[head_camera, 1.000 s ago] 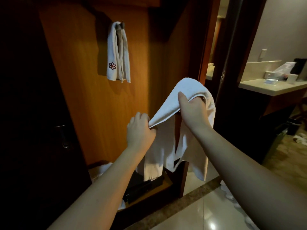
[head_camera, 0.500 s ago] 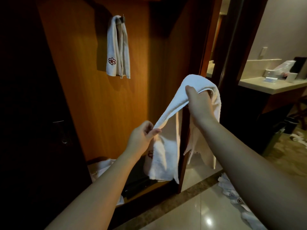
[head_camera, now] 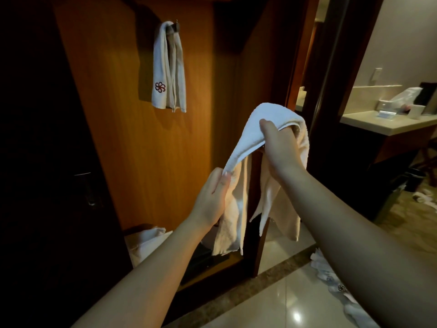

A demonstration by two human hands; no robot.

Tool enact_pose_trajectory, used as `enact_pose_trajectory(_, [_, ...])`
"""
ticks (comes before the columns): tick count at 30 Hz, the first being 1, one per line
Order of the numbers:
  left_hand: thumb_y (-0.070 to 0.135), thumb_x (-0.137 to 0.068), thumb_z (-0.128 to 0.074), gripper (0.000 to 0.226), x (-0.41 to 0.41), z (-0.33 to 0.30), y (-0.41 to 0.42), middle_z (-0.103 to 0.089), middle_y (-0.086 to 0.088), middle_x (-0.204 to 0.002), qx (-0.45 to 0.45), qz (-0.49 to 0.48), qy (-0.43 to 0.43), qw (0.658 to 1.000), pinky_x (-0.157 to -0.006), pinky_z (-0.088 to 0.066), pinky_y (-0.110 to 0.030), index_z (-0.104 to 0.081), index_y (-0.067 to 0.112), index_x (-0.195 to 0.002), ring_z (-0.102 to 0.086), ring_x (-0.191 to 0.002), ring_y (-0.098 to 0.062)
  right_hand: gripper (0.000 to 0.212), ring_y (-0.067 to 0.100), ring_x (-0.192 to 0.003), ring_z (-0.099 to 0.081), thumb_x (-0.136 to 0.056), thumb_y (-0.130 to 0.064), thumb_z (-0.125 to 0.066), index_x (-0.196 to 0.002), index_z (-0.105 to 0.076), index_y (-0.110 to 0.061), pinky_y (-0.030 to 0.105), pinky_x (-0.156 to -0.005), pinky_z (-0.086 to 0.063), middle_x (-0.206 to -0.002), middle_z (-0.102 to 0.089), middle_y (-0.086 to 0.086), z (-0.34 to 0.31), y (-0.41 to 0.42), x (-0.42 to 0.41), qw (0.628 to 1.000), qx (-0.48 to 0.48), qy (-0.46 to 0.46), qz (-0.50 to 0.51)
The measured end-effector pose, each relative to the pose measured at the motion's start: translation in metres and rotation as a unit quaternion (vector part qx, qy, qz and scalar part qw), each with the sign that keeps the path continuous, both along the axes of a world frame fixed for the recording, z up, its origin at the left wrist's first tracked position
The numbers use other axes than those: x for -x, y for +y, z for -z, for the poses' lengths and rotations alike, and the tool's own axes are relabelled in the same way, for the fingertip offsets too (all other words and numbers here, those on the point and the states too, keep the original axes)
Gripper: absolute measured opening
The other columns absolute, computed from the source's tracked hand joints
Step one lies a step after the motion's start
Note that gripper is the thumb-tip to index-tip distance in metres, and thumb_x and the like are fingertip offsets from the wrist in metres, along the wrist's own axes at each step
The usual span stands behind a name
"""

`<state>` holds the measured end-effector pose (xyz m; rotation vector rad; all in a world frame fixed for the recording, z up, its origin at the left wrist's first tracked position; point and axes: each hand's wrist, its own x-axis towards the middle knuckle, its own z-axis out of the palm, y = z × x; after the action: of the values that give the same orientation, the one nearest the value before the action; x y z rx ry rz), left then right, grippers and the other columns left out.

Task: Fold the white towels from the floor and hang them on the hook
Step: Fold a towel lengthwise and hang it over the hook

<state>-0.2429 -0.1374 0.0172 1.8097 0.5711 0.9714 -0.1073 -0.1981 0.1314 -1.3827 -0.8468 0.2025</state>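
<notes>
Before the wooden panel (head_camera: 132,150), a towel (head_camera: 250,138) held up.
Right hand (head_camera: 279,147) grips its top fold; left hand (head_camera: 212,197) pinches the lower edge.

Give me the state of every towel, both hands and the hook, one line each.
Hook: carrying one towel.
Hung towel: folded, draped over the hook, logo showing.
Held towel: part folded, off the floor, ends hanging.
Left hand: pinching the held towel's lower edge.
Right hand: gripping its top fold.
Floor towels: lying loose on the tiles.
</notes>
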Motion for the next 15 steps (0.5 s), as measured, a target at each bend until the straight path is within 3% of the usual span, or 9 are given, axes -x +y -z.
enact_pose_trajectory(4, [0.046,-0.090,-0.050,0.009,0.001,-0.003,-0.003,-0.058,-0.004,-0.094,-0.005,-0.012,-0.005,1.000,-0.072,-0.051,-0.041,-0.052,0.037,-0.088,-0.060,-0.089,-0.029,0.020,0.021,-0.097,-0.068,-0.085,-0.045,-0.054,-0.090,-0.061,-0.026,0.040,-0.082,-0.056,-0.099,-0.070,0.001,-0.002,0.001,0.004,1.000,0.002,0.023,-0.016])
enact_pose_trajectory(7, [0.045,-0.086,-0.066,0.017,-0.005,0.001,0.000,-0.058,0.009,-0.094,-0.069,-0.085,0.039,0.993,-0.067,-0.053,-0.033,-0.049,0.042,-0.089,-0.060,-0.086,-0.012,0.026,0.028,-0.094,-0.070,-0.079,-0.045,-0.054,-0.090,-0.063,-0.024,0.052,-0.091,-0.057,-0.095,-0.070,0.008,-0.004,0.002,0.008,0.998,-0.006,0.044,-0.041])
enact_pose_trajectory(11, [0.024,-0.090,-0.067,0.022,-0.006,0.020,0.016,-0.056,0.008,-0.089,-0.122,-0.181,0.134,0.967,-0.062,-0.056,-0.037,-0.048,0.032,-0.095,-0.059,-0.076,-0.012,0.029,0.024,-0.094,-0.069,-0.078,-0.047,-0.055,-0.094,-0.063,-0.024,0.048,-0.090,-0.057,-0.097,-0.070,0.004,-0.007,0.003,0.000,0.998,-0.014,0.046,-0.028])
enact_pose_trajectory(13, [0.024,-0.091,-0.067,0.025,0.001,0.033,0.028,-0.055,0.011,-0.087,-0.118,-0.214,0.164,0.956,-0.053,-0.048,-0.027,-0.045,0.038,-0.091,-0.057,-0.073,-0.006,0.031,0.022,-0.093,-0.068,-0.077,-0.045,-0.056,-0.096,-0.064,-0.022,0.044,-0.086,-0.055,-0.095,-0.069,0.003,-0.010,0.002,-0.009,0.998,-0.021,0.058,-0.018])
enact_pose_trajectory(15, [0.026,-0.090,-0.068,0.021,0.008,0.043,0.041,-0.055,0.013,-0.089,-0.120,-0.230,0.188,0.947,-0.054,-0.039,-0.018,-0.050,0.038,-0.091,-0.057,-0.075,-0.004,0.053,0.024,-0.085,-0.062,-0.075,-0.041,-0.055,-0.108,-0.064,-0.001,0.041,-0.078,-0.050,-0.087,-0.061,0.013,-0.009,0.003,-0.017,0.996,-0.018,0.081,-0.017])
